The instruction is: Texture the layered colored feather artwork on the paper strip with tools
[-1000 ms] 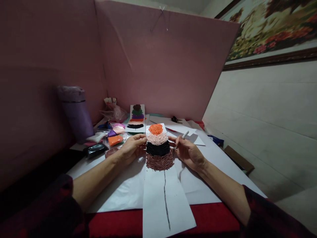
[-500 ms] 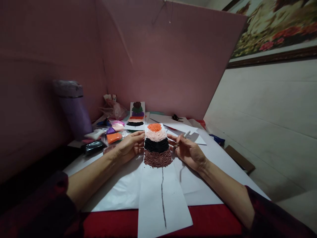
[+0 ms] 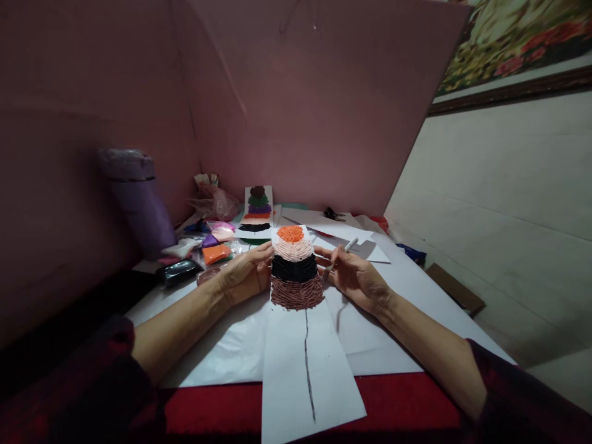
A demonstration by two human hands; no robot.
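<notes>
Between my hands a long white card (image 3: 300, 364) tilts up over the table. Ridged bands of what looks like soft clay (image 3: 298, 268) cover its upper part: orange, pale pink, black and brown from the top. A dark wavy line runs down the bare lower part. My left hand (image 3: 250, 274) grips the card's left edge, its fingers partly behind it. On the other side, my right hand (image 3: 358, 280) pinches a fork (image 3: 327, 271) with a pale handle, tines downward. Its other fingers reach the card's right edge; whether they press on it I cannot tell.
Several coloured clay packets (image 3: 216, 254) lie at the left, near a purple bottle (image 3: 141, 206). Another banded card (image 3: 241, 200) leans at the back. White sheets (image 3: 379, 251) and a dark clip-like object (image 3: 330, 214) are behind my right hand. A pink partition (image 3: 314, 117) encloses the back.
The view has shifted slightly, so the table and arms appear a little farther right. Both hands keep the same hold on the card and fork.
</notes>
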